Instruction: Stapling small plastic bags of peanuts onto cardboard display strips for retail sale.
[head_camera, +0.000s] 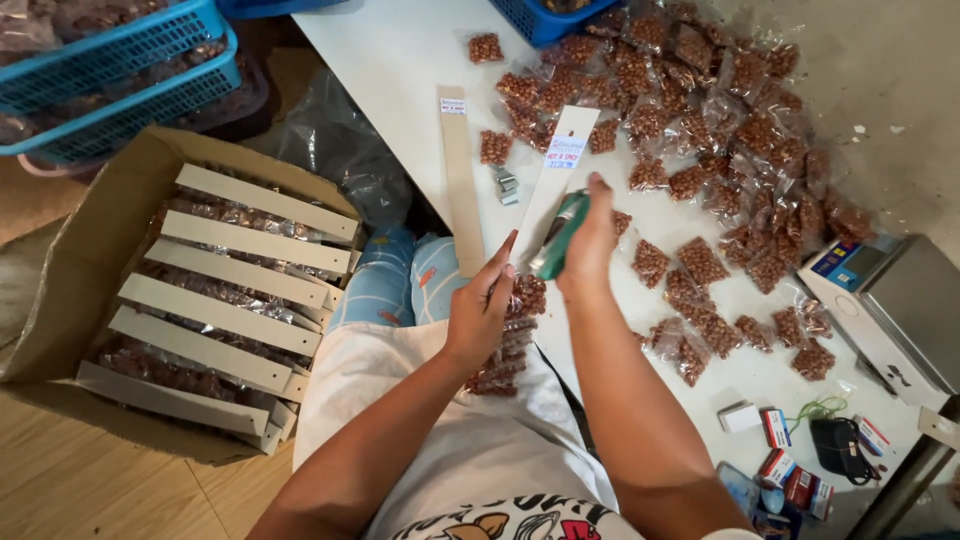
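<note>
We see the right hand (590, 240) wrapped tight around a green stapler (558, 235), pressing it onto a white card strip (553, 180) at the white table (400, 60) edge. The left hand (482, 305) pinches that strip's lower end, where small packets of nuts (510, 335) hang below. A second card strip (460, 180) lies just beside, and loose nut packets (700, 150) crowd the table.

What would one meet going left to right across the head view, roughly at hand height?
Cardboard box → left hand → green stapler in the right hand → peanut packets → scale.
</note>
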